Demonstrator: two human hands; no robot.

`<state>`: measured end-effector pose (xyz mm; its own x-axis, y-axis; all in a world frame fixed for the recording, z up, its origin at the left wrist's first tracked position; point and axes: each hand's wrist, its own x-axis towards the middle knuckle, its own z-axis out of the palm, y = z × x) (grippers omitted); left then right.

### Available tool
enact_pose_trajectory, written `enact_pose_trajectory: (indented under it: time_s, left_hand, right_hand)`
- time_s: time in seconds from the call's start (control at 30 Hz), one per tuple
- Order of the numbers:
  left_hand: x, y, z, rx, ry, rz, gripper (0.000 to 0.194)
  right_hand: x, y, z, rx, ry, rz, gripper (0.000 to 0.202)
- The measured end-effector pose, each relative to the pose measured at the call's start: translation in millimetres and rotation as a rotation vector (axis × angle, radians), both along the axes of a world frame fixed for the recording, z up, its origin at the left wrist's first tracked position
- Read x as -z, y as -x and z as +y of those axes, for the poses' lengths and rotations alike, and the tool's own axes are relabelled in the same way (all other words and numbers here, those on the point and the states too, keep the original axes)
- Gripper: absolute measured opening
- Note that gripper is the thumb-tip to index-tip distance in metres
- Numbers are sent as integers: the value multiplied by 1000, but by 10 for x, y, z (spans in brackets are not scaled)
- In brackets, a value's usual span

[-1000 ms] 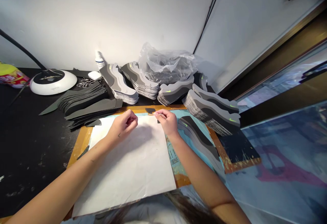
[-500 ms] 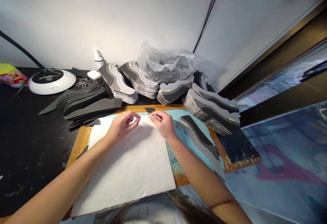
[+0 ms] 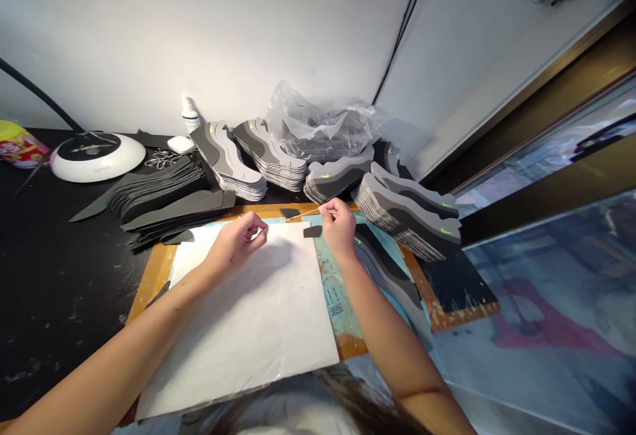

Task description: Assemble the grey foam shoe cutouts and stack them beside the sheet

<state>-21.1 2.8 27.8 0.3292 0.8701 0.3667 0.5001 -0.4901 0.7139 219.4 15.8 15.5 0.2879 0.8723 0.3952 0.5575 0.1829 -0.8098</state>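
A thin pale strand [image 3: 294, 217] stretches between my two hands above the top edge of a white sheet [image 3: 258, 316]. My left hand [image 3: 242, 240] pinches one end over the sheet. Farther up and to the right, my right hand [image 3: 338, 226] has the other end between thumb and finger. Just left of my right hand, a small dark piece [image 3: 313, 231] lies at the sheet's upper right corner. A second small dark piece [image 3: 289, 212] rests on the board's upper edge. Beside my right forearm lies a grey and black shoe upper piece [image 3: 385, 269], partly hidden.
Stacked grey and black shoe pieces [image 3: 402, 213] stand along the back and right. Plain dark pieces [image 3: 159, 196] are piled at the left, near a white lamp base [image 3: 99, 160]. Behind them are a clear plastic bag [image 3: 322, 127] and a white bottle [image 3: 189, 114].
My right hand has moved right and slightly up, away from my left hand, drawing the strand out between them. My left hand has barely shifted. The small dark piece by the sheet's corner has come into sight.
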Motion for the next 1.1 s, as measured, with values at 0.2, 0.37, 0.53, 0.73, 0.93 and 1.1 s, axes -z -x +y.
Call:
enact_pose_trajectory:
  time_s: [0.2,0.37,0.53,0.73,0.93,1.1]
  left_hand:
    - [57,-15,9,61,103,-39,16]
    - [123,-29,23,38,153,-96,17]
    - [90,-20,25,79,113,-67,17]
    - [75,-17,14,53,106,-32,10]
    - [102,7,62,4,63,49,5]
    - [85,15,76,-28,63,81,6]
  right_hand:
    - [-65,250,-161,-246,-35,-123,14]
    - [-74,454,-298,-352,-31,-222,10]
    - [-59,430,-289,-326,-20,-229,10]
    - [-52,401,-260,-278,24,-265,12]
    - [-36,231,-136,-142,25,-365,9]
    - [-32,46,-39,-15,43,-381,12]
